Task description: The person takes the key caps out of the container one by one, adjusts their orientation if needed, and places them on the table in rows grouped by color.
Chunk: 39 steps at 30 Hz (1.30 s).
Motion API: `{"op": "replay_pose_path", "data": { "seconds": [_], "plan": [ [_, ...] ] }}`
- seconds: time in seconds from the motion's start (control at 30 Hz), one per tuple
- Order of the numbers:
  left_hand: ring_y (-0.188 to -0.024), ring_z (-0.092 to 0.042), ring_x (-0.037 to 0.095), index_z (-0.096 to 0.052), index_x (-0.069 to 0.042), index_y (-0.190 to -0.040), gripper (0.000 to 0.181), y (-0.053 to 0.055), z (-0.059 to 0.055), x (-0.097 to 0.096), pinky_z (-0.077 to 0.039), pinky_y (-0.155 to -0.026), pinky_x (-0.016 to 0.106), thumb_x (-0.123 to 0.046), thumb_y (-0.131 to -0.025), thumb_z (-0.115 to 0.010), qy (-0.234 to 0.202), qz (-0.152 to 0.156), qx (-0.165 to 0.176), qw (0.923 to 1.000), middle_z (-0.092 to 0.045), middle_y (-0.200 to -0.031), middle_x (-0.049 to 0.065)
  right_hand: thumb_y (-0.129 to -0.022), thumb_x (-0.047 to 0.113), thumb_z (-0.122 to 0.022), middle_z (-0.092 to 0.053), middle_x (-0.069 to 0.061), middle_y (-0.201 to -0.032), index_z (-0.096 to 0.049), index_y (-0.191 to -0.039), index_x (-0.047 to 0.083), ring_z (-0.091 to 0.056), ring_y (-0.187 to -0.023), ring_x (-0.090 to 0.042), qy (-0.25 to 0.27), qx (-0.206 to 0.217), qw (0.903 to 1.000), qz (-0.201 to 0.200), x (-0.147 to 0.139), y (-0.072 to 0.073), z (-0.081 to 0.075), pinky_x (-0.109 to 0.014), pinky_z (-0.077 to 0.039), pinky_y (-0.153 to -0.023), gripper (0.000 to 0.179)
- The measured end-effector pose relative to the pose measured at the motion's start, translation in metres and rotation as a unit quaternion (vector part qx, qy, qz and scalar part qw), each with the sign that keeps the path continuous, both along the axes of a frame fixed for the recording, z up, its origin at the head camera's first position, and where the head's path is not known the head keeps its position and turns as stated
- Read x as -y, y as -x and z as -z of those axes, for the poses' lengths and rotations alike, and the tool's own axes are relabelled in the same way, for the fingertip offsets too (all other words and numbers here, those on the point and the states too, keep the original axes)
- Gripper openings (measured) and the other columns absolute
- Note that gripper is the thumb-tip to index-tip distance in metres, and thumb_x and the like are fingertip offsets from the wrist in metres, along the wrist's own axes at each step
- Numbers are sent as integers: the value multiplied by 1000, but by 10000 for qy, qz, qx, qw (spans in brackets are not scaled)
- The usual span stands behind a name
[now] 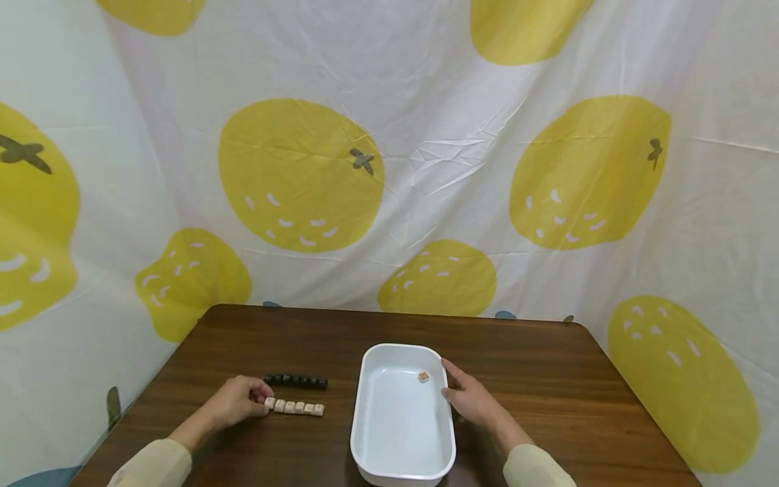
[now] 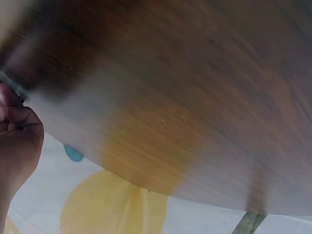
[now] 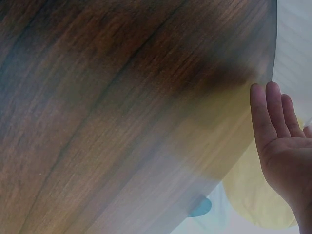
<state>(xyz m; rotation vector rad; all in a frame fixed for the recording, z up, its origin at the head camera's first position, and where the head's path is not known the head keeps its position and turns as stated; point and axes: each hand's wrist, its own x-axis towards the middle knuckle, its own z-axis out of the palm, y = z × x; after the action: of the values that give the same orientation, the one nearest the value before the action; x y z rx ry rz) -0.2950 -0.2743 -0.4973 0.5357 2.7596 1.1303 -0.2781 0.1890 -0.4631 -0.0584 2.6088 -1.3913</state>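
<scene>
In the head view my left hand is at the left end of a row of small cream cubes with faint marks on top. Its thumb and finger pinch the endmost cream cube; other cubes continue the line to the right. My right hand holds the right rim of a deep white tray, its thumb over the edge. One marked cube lies inside near the tray's far right corner. In the right wrist view the right hand's fingers look long and straight.
Just behind the cream row runs a row of small black cubes. Everything stands on a dark brown wooden table with rounded far corners. A white cloth with yellow fruit prints hangs behind it.
</scene>
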Motion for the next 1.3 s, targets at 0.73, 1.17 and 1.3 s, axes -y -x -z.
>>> {"op": "replay_pose_path", "data": {
  "seconds": [0.73, 1.17, 1.3],
  "plan": [
    [-84, -56, 20, -66, 1, -117, 40, 6, -17, -14, -47, -67, 34, 9, -78, -65, -143, -211, -84, 9996, -64, -101, 10, -98, 13, -54, -49, -27, -139, -34, -154, 10, -57, -109, -38, 70, 134, 9999, 17, -1, -1, -2, -51, -53, -70, 59],
    [-89, -62, 18, -69, -4, -115, 23, 23, -59, -82, -52, -73, 33, -8, -93, -67, -781, -373, -627, 9943, -68, -101, 8, -98, 12, -54, -49, -28, -139, -34, -154, 9, -58, -108, -37, 0, 114, 9999, -8, 0, -1, -2, -50, -53, -69, 60],
    [-89, -60, 17, -69, -4, -114, 22, 25, -57, -93, -51, -74, 33, -8, -93, -67, -728, -165, -656, 9950, -67, -100, 5, -98, 12, -54, -50, -29, -138, -34, -154, 8, -58, -105, -36, -39, 51, 10000, 3, 0, -1, -3, -48, -52, -67, 59]
  ]
}}
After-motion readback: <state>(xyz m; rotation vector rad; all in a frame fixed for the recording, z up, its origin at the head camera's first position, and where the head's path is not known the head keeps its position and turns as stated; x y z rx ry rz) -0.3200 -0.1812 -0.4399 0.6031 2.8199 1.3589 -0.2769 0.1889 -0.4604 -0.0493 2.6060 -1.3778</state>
